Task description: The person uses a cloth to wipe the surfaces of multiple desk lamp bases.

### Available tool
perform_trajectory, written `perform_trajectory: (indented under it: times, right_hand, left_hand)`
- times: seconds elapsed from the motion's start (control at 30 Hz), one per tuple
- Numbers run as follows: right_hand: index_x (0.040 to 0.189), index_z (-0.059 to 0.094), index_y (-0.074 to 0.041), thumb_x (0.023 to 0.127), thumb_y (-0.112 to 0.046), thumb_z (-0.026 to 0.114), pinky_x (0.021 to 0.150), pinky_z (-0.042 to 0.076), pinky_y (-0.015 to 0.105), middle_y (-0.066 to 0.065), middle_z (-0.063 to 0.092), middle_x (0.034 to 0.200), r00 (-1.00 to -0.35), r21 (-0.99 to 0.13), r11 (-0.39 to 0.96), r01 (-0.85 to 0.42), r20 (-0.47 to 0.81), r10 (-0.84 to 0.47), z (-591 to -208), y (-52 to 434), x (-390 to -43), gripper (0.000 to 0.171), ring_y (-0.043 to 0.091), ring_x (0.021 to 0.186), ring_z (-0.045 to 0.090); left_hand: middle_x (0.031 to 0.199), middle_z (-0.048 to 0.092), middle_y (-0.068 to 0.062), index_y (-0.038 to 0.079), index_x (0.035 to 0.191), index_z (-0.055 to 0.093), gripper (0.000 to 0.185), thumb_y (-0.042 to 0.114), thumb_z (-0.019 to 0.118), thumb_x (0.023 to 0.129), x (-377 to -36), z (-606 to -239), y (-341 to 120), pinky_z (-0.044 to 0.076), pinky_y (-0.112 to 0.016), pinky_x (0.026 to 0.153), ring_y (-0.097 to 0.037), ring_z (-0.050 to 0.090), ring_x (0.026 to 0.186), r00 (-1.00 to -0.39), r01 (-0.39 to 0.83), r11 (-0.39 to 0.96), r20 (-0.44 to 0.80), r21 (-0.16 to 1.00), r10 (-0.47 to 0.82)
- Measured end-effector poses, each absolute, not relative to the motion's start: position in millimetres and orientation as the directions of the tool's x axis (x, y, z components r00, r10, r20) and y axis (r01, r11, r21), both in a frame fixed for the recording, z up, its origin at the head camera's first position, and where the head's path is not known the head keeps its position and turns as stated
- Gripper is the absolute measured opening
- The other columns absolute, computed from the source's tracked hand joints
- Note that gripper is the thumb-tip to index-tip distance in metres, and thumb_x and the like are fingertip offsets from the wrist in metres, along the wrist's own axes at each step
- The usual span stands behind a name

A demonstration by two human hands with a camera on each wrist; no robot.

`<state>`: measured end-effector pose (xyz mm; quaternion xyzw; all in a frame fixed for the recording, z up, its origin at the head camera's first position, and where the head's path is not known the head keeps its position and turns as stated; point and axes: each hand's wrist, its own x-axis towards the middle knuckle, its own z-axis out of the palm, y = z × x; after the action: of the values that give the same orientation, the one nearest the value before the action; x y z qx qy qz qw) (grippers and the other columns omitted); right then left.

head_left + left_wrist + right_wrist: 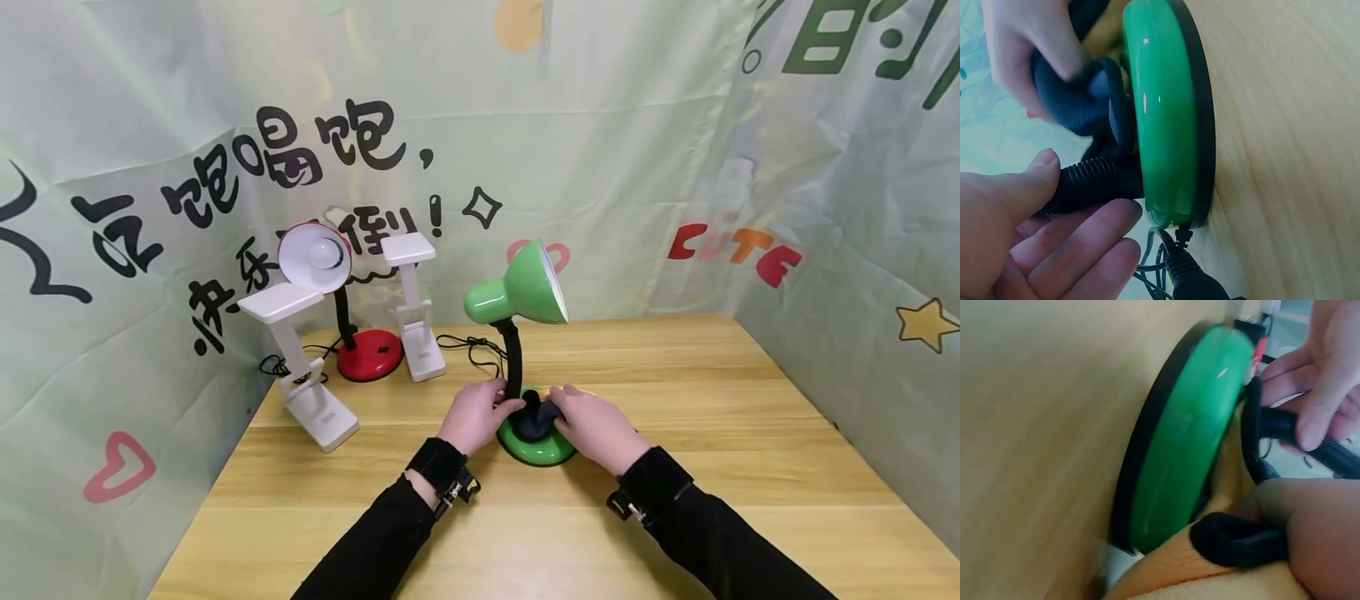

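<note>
Well inside the table's edge point(834, 446) — left fingers point(1082, 250) clasp the green lamp's neck point(513, 358), right fingers point(1060, 53) pinch cloth point(1075, 103).

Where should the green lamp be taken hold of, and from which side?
Probably by the black neck, low down, from the person's left. It is slim and roughly upright, and rises at the left of the round base, while the cloth bunches to its right. The flared shade offers less to close around.
</note>
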<state>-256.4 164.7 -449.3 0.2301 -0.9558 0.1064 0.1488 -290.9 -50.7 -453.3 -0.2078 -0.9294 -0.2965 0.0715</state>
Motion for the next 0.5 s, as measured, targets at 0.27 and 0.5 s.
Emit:
perform_trajectory:
  times: [0.27, 0.5]
  right_hand:
    - [0.104, 0.067, -0.009, 0.092, -0.012, 0.072, 0.066, 0.055, 0.045, 0.01, 0.072, 0.095, -0.885, -0.21, 0.894, -0.397, 0.345, -0.312, -461.3, 157.4, -295.8, 0.014, 0.029, 0.083, 0.071]
    - [0.09, 0.062, -0.012, 0.092, -0.014, 0.072, 0.055, 0.047, 0.041, 0.007, 0.068, 0.08, -0.908, -0.235, 0.914, -0.331, 0.344, -0.24, -465.7, 155.7, -318.6, 0.011, 0.024, 0.069, 0.065]
  left_hand:
    - [0.099, 0.077, 0.0, 0.018, 0.111, 0.071, 0.027, 0.041, 0.065, 0.098, -291.0, -454.0, -52.0, 0.053, -0.026, 0.072, -0.013, 0.073, 0.091, -0.901, 0.433, 0.723, 0.249, 0.538, 0.354]
    - [0.09, 0.075, 0.003, 0.018, 0.105, 0.07, 0.021, 0.038, 0.067, 0.098, -291.4, -453.2, -52.2, 0.045, -0.021, 0.06, -0.004, 0.064, 0.073, -0.896, 0.444, 0.71, 0.256, 0.547, 0.363]
